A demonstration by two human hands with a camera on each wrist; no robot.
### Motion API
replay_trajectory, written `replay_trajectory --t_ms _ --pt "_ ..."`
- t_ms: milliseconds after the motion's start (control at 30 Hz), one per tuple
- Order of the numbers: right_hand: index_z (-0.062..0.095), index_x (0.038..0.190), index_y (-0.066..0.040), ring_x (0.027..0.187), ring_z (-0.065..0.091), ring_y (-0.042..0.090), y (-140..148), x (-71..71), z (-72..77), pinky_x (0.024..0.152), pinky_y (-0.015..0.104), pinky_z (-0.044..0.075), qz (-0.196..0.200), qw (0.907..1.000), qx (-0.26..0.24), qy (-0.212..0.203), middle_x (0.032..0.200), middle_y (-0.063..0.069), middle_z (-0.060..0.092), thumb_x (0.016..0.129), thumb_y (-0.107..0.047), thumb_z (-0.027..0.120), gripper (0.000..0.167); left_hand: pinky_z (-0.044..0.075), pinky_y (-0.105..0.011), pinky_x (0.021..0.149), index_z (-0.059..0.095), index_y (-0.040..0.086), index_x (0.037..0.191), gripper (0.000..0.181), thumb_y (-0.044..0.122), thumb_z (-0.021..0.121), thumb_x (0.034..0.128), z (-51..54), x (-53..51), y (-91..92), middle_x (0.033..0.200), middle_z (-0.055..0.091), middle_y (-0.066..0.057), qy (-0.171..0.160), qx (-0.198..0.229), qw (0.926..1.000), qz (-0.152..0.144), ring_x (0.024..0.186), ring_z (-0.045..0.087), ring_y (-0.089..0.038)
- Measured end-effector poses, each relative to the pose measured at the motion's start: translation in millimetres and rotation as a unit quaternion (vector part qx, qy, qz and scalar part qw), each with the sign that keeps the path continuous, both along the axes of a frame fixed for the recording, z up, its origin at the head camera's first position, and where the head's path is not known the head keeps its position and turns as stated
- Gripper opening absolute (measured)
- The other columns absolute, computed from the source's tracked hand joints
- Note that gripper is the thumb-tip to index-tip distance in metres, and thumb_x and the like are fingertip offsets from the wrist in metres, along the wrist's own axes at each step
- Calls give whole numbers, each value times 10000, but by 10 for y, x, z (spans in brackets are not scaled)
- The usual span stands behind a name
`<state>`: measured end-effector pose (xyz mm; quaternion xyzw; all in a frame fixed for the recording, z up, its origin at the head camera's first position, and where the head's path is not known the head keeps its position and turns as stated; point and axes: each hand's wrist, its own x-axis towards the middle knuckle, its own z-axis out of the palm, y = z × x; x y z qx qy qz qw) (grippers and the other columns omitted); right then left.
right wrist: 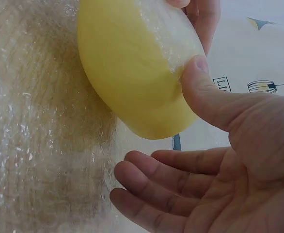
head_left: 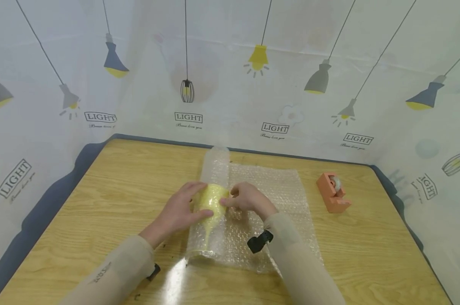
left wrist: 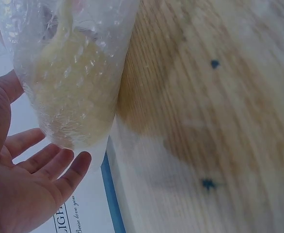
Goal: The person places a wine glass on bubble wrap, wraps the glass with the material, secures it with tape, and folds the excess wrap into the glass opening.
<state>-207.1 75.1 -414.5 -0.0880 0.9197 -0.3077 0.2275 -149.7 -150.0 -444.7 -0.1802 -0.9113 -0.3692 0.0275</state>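
A yellow wine glass [head_left: 213, 199] lies on its side on clear bubble wrap [head_left: 269, 199], its stem and foot toward the near edge. One layer of the wrap covers its left part; bare yellow shows on the right in the right wrist view. My left hand [head_left: 178, 209] holds the wrapped bowl [left wrist: 74, 92] from the left, thumb and fingers spread around it. With its thumb, my right hand [head_left: 249, 197] presses the bowl's right side at the wrap's edge. The other right fingers [right wrist: 173, 184] are loosely bent and apart from the glass.
An orange tape dispenser [head_left: 332, 192] with a roll of clear tape stands on the wooden table [head_left: 367, 237], right of the wrap. Behind the table hangs a white curtain [head_left: 230, 63] printed with lamps. The bubble wrap's rolled part [head_left: 216, 165] extends toward the back edge.
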Motion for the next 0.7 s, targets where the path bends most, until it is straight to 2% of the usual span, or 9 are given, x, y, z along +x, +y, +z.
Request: replay_trajectory --t_ms 133,367,567,700 --pt "613 1277 51 1058 667 337 -12 22 10 926 489 589 -156 9996 162 182 1218 204 678 892 -450 799 659 455 -591 1111 502 58 1505 793 369 839 859 -7 1 19 1532 493 -167 54 28 10000 -1 1370 508 -396" --pt "586 1171 16 923 631 284 -11 86 24 800 413 588 -438 9976 108 525 1051 135 651 865 -383 842 564 456 -578 1116 504 64 1504 806 385 844 849 -21 -8 61 1530 492 -156 65 39 10000 10 1377 499 -381" --pt "597 1079 -2 839 603 243 1 121 36 736 367 554 -277 9953 50 925 937 91 631 866 -306 853 451 477 -554 1103 497 70 1511 824 383 853 838 7 1 117 1528 491 -146 -5 59 10000 43 1372 498 -365" --pt "621 967 -28 786 574 210 19 123 25 694 337 520 47 9915 -30 1300 871 69 619 867 -223 852 319 490 -537 1093 490 92 1522 835 393 854 834 25 9 153 1545 474 -130 -151 59 9998 79 1375 490 -350"
